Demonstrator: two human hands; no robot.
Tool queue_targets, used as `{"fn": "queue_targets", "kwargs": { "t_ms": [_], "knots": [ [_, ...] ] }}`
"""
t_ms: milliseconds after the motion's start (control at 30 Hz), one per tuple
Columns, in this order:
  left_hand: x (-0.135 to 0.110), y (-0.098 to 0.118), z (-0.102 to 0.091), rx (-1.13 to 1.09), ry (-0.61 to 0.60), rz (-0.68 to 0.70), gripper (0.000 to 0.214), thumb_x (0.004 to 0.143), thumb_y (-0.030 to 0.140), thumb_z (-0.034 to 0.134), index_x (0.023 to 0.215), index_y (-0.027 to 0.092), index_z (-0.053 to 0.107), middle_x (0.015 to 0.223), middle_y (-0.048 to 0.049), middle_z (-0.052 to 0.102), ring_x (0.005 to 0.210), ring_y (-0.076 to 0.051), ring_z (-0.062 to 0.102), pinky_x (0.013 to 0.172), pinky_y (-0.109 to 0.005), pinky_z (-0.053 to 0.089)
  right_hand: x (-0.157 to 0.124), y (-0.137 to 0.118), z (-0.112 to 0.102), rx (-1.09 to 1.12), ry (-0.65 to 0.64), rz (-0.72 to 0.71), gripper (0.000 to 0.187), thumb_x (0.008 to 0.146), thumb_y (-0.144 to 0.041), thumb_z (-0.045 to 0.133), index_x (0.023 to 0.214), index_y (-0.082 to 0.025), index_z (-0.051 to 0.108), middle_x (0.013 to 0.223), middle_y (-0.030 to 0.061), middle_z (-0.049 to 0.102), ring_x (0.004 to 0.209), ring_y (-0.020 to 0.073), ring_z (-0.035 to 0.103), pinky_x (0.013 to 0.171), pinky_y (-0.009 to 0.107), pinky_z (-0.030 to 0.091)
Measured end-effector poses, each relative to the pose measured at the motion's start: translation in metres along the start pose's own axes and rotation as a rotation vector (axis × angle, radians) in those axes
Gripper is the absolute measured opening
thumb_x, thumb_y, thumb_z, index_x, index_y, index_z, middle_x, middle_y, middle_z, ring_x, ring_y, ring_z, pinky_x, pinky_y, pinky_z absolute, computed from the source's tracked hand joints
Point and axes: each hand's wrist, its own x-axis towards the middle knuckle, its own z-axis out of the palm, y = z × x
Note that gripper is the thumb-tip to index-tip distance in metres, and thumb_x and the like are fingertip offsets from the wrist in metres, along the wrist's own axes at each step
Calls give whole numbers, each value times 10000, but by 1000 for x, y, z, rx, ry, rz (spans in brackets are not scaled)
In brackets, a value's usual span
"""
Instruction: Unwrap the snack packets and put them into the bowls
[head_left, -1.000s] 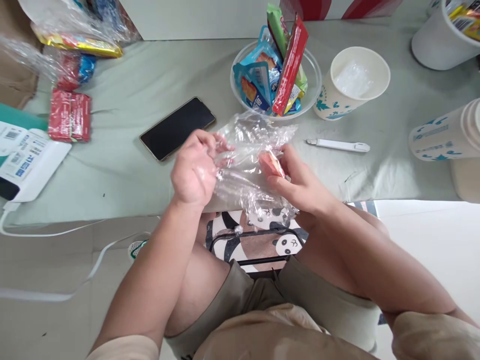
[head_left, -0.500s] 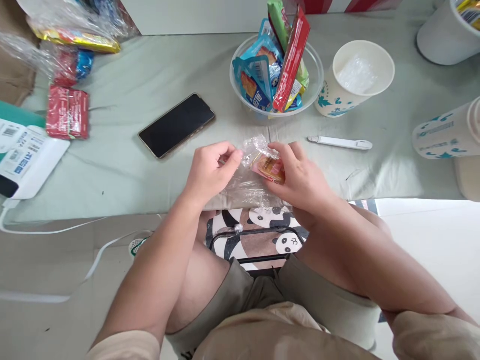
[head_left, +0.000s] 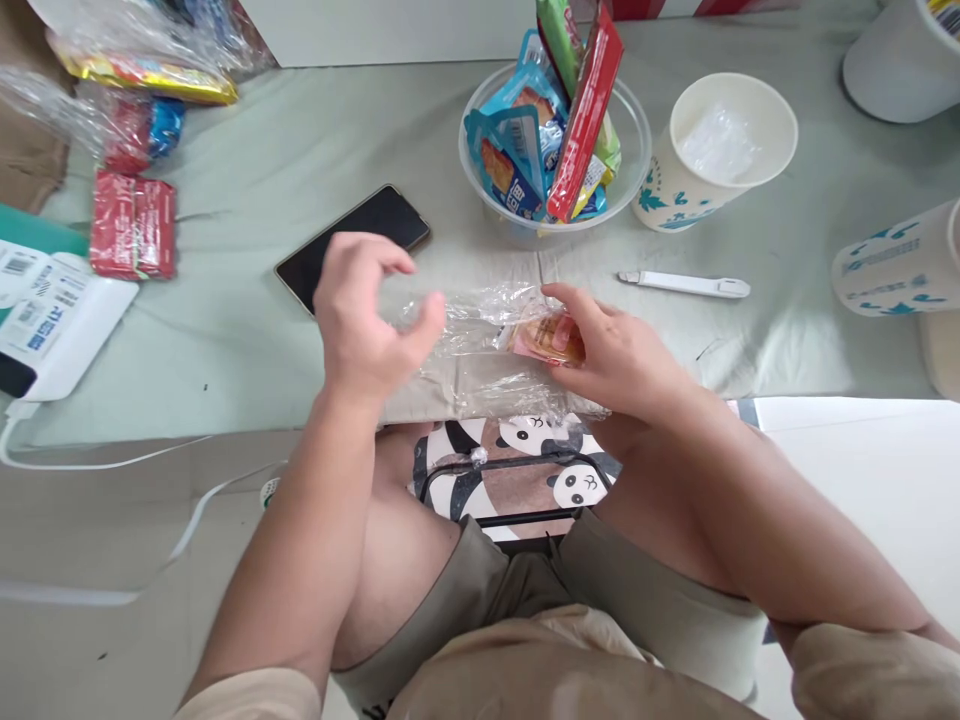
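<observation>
My right hand [head_left: 619, 355] grips a small pink-and-brown snack packet [head_left: 551, 338] between thumb and fingers, low over the table's front edge. Crumpled clear plastic wrap [head_left: 495, 375] lies beneath and to the left of the packet. To the left, my left hand [head_left: 371, 315] is raised above the wrap, its thumb and fingers spread with nothing visible between them. That hand covers part of a black smartphone [head_left: 367, 232] lying on the table. A white utility knife [head_left: 684, 285] rests right of the packet.
A clear round bowl [head_left: 636, 135] holds several wrapped snacks. Beside it, a paper cup [head_left: 776, 125] contains clear plastic. More cups [head_left: 892, 265] stand at the right. Red packs [head_left: 133, 225] and a white device with a cable [head_left: 90, 330] sit at the left.
My left hand has moved left, away from the packet, and its fingers have opened. The clear wrap is spread out further left. My right hand still holds the packet, shifted slightly right.
</observation>
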Motion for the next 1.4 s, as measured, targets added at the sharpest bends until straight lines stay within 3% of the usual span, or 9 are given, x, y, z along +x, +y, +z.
{"fn": "queue_targets", "kwargs": {
  "t_ms": [67,167,300,467,667,833,1033,1200,1400],
  "knots": [
    [-4,4,2,53,-194,275,291,755,343,790,1008,253,679,1164,-62,743,1143,-293,685,1043,-495,546,0,2,2,-5,20,-81,691,841,-286,649,1501,-157,489,1094,141,750,983,317,676,791,392,516],
    [-8,9,8,51,-400,314,167,894,306,713,1048,245,736,1337,-70,724,1276,-301,660,1117,-498,529,0,5,6,-12,14,-178,639,869,-277,647,1481,-159,508,1093,142,749,997,322,666,874,436,525],
    [-6,10,13,-57,-355,98,190,978,234,579,851,215,719,946,-34,785,876,-186,739,795,-330,603,0,6,10,-40,15,-242,666,858,-213,623,1511,-184,497,1252,161,723,1106,354,669,934,485,523],
    [-1,9,15,-197,-314,-345,187,988,281,564,825,216,626,636,26,662,465,-100,578,463,-231,455,-2,7,12,-59,78,-283,764,859,-155,607,1592,-238,407,1586,186,523,1356,379,575,1014,525,499],
    [10,0,15,-56,-188,-629,204,1014,299,555,820,241,571,504,61,538,353,-104,465,396,-262,373,-3,9,17,-169,174,-339,314,975,-222,622,1272,-289,695,1506,112,611,1464,392,472,1113,564,392],
    [13,-11,12,43,-130,-707,188,972,256,592,784,247,596,495,64,560,367,-127,483,456,-298,422,-5,8,11,-68,169,-359,305,992,-258,592,1276,-292,697,1393,100,686,1385,354,551,1086,544,419],
    [10,-20,10,104,-133,-584,226,961,230,610,739,254,579,488,54,562,448,-159,508,592,-341,425,1,16,-2,150,252,-6,527,881,-332,646,1394,-213,604,1340,166,674,1144,317,678,916,489,577],
    [11,-25,9,124,-106,-465,224,949,262,631,734,258,571,463,67,492,443,-152,443,562,-346,330,14,24,-1,256,255,204,121,854,-274,605,923,-208,679,784,51,704,736,211,660,760,391,572],
    [12,-22,8,129,-163,-469,203,955,291,620,758,267,576,491,59,485,475,-161,446,571,-351,329,19,23,-4,646,355,437,87,943,-321,570,921,-245,535,797,15,694,604,160,657,608,327,541]
  ]
}}
